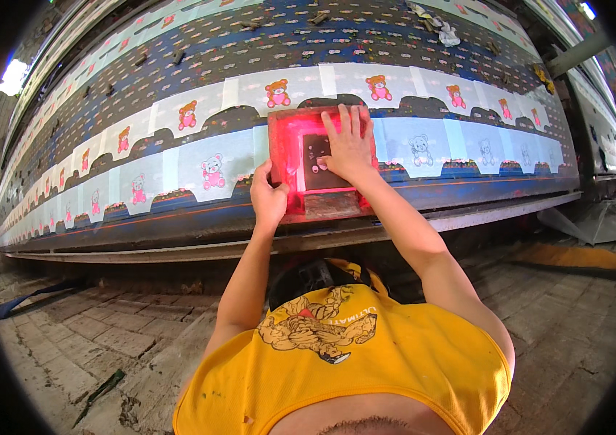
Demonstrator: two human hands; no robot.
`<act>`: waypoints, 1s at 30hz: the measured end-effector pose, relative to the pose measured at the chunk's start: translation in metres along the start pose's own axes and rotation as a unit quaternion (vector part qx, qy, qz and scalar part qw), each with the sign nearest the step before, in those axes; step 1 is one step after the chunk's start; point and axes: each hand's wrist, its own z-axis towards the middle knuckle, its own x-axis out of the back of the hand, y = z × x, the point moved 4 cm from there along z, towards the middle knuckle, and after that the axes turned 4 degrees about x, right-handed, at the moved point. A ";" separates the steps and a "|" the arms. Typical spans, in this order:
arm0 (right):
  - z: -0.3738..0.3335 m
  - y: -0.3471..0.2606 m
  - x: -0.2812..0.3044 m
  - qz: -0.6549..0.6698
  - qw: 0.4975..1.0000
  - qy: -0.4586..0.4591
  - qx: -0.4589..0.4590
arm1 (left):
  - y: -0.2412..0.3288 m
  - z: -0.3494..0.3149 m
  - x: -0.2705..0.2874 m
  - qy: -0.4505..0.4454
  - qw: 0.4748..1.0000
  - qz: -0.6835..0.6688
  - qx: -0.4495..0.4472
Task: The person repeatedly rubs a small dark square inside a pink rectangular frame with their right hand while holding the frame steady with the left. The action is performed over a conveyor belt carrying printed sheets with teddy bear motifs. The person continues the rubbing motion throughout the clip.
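A small screen-printing frame point(279, 138), red and stained with pink ink, lies on the near row of pale fabric pieces on a long table. Its dark mesh window point(315, 177) shows small pink shapes. My left hand point(269, 199) is closed on the frame's left edge, thumb on top. Across the frame's right side lies my right hand point(349, 145), fingers stretched out and apart toward the far edge. Left of the frame, a fabric piece carries a pink bear print point(213, 172). To the right, another piece bears only a bear outline point(419, 150).
Behind the frame runs a row of pieces with brown and pink bears point(378, 88). Dark scraps and a crumpled white cloth point(447, 34) lie farther back. The table's front rail point(134, 255) is close to me. Clear plastic sheeting point(594, 217) lies at right, beyond a brick floor point(105, 326).
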 end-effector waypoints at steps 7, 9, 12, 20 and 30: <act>0.008 -0.003 -0.003 -0.023 1.000 -0.001 0.016 | -0.018 0.002 0.000 0.008 1.000 0.012 -0.022; 0.008 -0.004 -0.008 -0.026 0.999 -0.019 0.012 | -0.017 0.002 -0.001 0.004 1.000 0.007 -0.019; 0.008 -0.004 0.004 0.027 0.999 0.041 0.019 | -0.013 -0.001 -0.001 0.007 1.000 -0.001 -0.017; 0.005 -0.015 0.000 0.005 1.000 0.008 0.026 | -0.015 0.000 -0.001 -0.003 0.999 -0.010 -0.044; -0.016 0.012 0.029 0.119 0.986 0.120 0.001 | -0.007 0.002 -0.002 -0.005 1.000 0.000 -0.017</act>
